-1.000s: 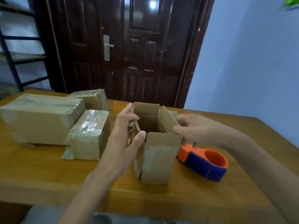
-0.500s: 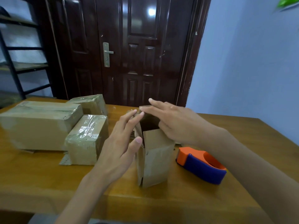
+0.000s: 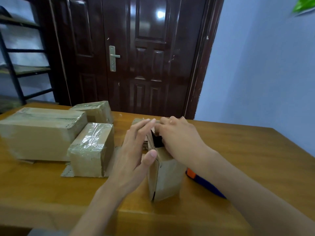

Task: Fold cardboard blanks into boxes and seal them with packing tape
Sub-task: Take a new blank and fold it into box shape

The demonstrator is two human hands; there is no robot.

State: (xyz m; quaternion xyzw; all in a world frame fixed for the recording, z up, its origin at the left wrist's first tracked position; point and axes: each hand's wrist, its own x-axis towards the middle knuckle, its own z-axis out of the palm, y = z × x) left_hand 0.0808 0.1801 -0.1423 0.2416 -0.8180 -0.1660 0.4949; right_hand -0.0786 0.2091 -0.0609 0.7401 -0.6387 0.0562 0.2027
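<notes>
Small upright brown cardboard box [image 3: 164, 178] at near-centre of wooden bench [image 3: 247, 150], left hand [image 3: 134, 150] flat-fingered against its left side, right hand [image 3: 177, 135] pressing top flaps down, fingers straight.

Small cardboard box [image 3: 164, 179]: plain brown, upright on the wooden table's near edge, top flaps partly folded inward, a dark gap showing between them. Tape dispenser [image 3: 204, 183]: orange and blue, lying just right of the box, mostly hidden. Three sealed boxes to the left: large box [image 3: 39, 133], taped box [image 3: 92, 149] glossy with film, rear box [image 3: 95, 111].
</notes>
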